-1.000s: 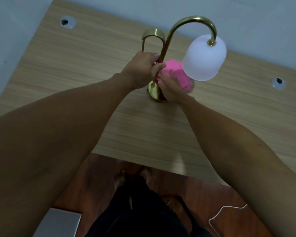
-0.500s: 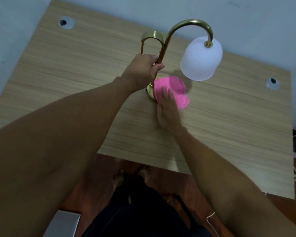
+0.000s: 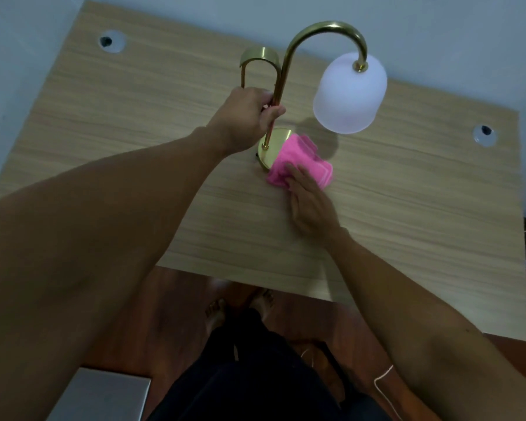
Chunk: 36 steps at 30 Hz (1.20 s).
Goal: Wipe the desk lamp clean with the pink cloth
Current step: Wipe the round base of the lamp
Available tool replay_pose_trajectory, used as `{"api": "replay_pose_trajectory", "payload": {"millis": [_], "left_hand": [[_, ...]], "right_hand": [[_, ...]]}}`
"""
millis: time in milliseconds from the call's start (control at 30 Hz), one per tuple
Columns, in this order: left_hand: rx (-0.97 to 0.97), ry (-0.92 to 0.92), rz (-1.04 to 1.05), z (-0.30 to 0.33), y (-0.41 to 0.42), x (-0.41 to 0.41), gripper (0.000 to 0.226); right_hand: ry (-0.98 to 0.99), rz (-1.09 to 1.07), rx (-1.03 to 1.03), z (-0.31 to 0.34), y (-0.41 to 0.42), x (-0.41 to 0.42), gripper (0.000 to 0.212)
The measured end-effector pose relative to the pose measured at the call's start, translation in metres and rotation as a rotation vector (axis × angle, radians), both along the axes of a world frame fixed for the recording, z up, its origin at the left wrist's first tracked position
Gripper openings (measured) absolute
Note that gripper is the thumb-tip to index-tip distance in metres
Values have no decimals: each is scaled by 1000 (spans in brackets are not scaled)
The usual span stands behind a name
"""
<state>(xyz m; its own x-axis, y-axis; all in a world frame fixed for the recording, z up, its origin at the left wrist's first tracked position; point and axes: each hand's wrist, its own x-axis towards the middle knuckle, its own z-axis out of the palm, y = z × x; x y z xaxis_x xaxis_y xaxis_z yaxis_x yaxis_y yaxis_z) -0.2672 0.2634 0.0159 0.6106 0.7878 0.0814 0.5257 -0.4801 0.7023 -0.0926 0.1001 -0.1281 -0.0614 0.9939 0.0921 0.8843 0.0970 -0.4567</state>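
A brass desk lamp [image 3: 289, 53] with a curved neck and a white frosted shade [image 3: 349, 92] stands on the wooden desk [image 3: 134, 123]. My left hand [image 3: 243, 117] is closed around the lamp's stem, low down. The folded pink cloth [image 3: 301, 161] lies partly over the right side of the round brass base [image 3: 272, 147] and partly on the desk. My right hand [image 3: 312, 205] lies flat with its fingertips pressing on the cloth's near edge. A brass loop handle [image 3: 258, 57] rises behind the stem.
Two round cable holes sit in the desk, one at the far left [image 3: 111, 41] and one at the right [image 3: 485, 133]. A wall runs behind the desk. Below the desk's near edge are my feet [image 3: 240, 305], a white cord [image 3: 383, 375] and a grey box [image 3: 101, 396].
My right hand has drawn back from the stem, carrying the cloth down to the base and the desk on its right. My left hand has kept its hold on the stem.
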Motion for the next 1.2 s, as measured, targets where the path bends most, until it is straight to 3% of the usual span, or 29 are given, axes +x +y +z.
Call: {"api": "replay_pose_trajectory", "payload": {"millis": [100, 267, 333, 367, 500, 600, 700, 767, 833, 900, 1100, 1200], "left_hand": [[9, 6, 5, 0, 0, 1, 29], [-22, 11, 24, 0, 0, 3, 30], [-28, 21, 23, -1, 0, 3, 32], [-21, 25, 21, -2, 0, 3, 32], [-26, -1, 23, -2, -1, 4, 31], [-28, -10, 24, -3, -2, 4, 33], [-49, -22, 33, -2, -4, 3, 32], [-48, -18, 39, -2, -4, 3, 31], [-46, -3, 38, -2, -4, 3, 31], [-51, 7, 35, -2, -3, 3, 31], [-55, 19, 46, -2, -2, 2, 31], [-54, 36, 42, -1, -2, 3, 32]], "right_hand": [[107, -137, -20, 16, 20, 21, 35], [600, -582, -212, 44, 86, 39, 29], [842, -622, -227, 47, 104, 29, 28], [866, -574, -241, 49, 110, 23, 27], [579, -321, -399, 41, 99, 5, 45], [435, -414, -234, 26, 68, -16, 51], [137, -547, -200, 13, 40, -49, 54], [96, -560, -128, 9, 27, -75, 57], [38, -447, -66, 2, 17, -96, 65], [-99, -281, -159, -7, 9, -105, 75], [79, -263, -54, -1, -2, -59, 48], [233, -392, -57, 13, 13, -30, 33]]}}
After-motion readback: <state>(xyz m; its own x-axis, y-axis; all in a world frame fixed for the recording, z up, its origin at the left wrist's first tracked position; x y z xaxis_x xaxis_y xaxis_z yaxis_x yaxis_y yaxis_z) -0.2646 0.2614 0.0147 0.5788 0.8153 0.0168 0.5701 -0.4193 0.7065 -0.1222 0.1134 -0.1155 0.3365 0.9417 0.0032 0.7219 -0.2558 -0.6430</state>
